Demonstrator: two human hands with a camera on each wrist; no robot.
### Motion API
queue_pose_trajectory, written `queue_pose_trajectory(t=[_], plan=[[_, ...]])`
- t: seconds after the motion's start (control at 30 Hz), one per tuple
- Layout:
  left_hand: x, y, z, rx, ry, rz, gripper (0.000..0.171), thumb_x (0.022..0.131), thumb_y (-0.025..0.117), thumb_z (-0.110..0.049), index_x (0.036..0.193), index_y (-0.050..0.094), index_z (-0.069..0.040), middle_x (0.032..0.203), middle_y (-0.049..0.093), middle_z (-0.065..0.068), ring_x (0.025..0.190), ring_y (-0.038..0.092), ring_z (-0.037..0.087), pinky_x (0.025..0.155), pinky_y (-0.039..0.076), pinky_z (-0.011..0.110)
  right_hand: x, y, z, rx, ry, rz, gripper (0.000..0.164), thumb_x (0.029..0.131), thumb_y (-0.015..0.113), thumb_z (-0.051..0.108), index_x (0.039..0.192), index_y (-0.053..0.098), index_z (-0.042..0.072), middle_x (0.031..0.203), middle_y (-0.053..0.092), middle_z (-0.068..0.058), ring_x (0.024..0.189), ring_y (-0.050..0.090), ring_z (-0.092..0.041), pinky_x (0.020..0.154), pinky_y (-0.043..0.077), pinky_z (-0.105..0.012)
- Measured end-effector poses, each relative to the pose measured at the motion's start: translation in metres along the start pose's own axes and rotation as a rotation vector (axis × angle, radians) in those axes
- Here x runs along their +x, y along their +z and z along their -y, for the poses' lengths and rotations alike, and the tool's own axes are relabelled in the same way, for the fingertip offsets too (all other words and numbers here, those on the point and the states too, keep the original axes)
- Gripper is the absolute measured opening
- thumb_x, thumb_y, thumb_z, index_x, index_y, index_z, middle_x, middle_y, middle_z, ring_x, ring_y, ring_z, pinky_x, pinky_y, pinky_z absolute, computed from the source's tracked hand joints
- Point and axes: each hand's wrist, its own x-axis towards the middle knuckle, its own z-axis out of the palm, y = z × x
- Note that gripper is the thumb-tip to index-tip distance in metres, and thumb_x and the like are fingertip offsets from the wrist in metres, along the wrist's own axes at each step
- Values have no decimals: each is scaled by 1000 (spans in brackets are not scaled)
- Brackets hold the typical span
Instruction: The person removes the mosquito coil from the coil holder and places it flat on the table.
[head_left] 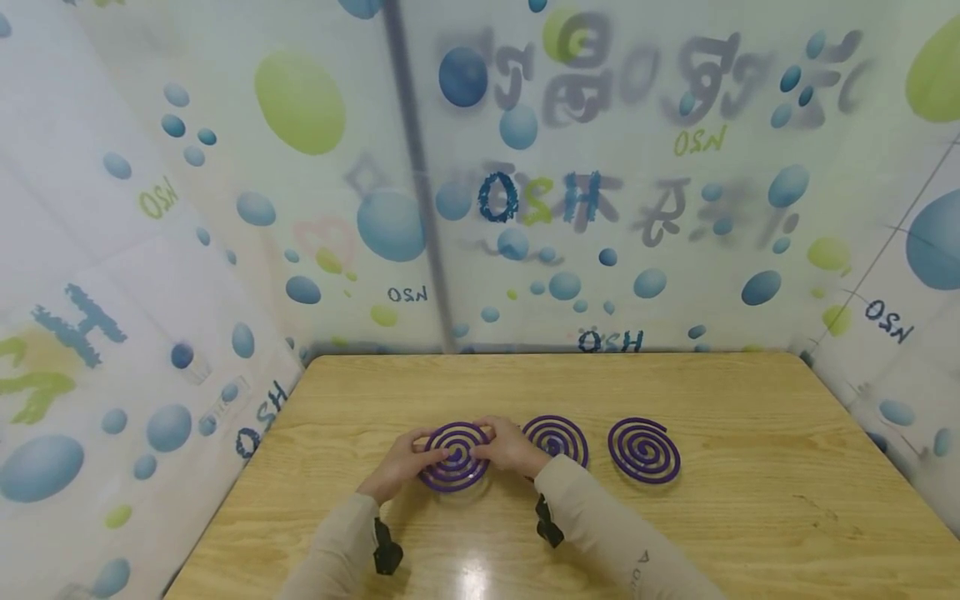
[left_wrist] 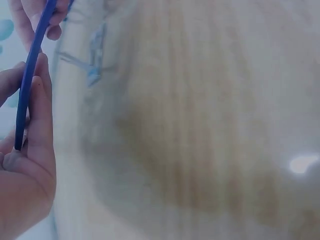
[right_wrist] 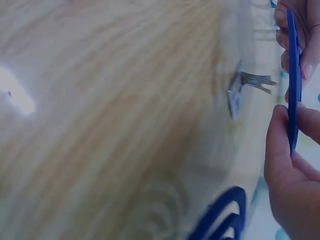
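Both hands hold one purple mosquito coil (head_left: 454,455) above the wooden table. My left hand (head_left: 407,461) pinches its left side, thumb on the near face and fingers behind. On the opposite side my right hand (head_left: 512,447) pinches it the same way. Edge-on, the held coil (left_wrist: 31,70) shows as a thin curved strip in the left wrist view. A second coil (head_left: 555,446) is to the right, partly covered by the right hand and wrist. Farther right is a third coil (head_left: 645,450). A small metal coil stand (right_wrist: 236,92) shows beyond the hands in the right wrist view.
The wooden table (head_left: 360,392) ends at a patterned curtain wall (head_left: 645,208) at the back, with similar walls on both sides. Light glares off the tabletop near the front. Dark straps (head_left: 386,550) hang at the wrists.
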Motion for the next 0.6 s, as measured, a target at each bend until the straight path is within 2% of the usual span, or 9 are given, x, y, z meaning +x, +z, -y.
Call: queue_pose_trajectory(t=[0.1,0.27,0.43,0.6], plan=[[2,-3,-7,-12,-1,-9,53,81,64,-13,122,40,9,96,61,24,78,62,25,67,54,34,-1,-5,9,-4,17,-18,44,80,64,8,121,49,0,80,55,-6,61,53,-13,50,47,-24],[9,-6,-14,-28,-6,-57,52,80,65,-15,124,44,3,97,61,23,76,63,25,64,54,35,3,-11,14,44,19,-67,35,84,59,8,118,52,1,85,56,-9,67,57,-15,59,52,-28],[17,-7,-20,-63,-10,-112,50,79,66,-13,123,46,-1,96,61,20,76,62,23,64,54,35,10,-15,16,33,12,-118,34,84,60,8,116,53,0,84,57,-10,66,57,-14,60,53,-29],[24,-6,-24,-127,-24,-158,51,80,64,-11,126,44,-1,104,58,22,81,62,24,69,54,36,17,-22,17,50,3,-171,32,83,60,6,114,54,-1,83,58,-11,66,59,-17,63,54,-32]])
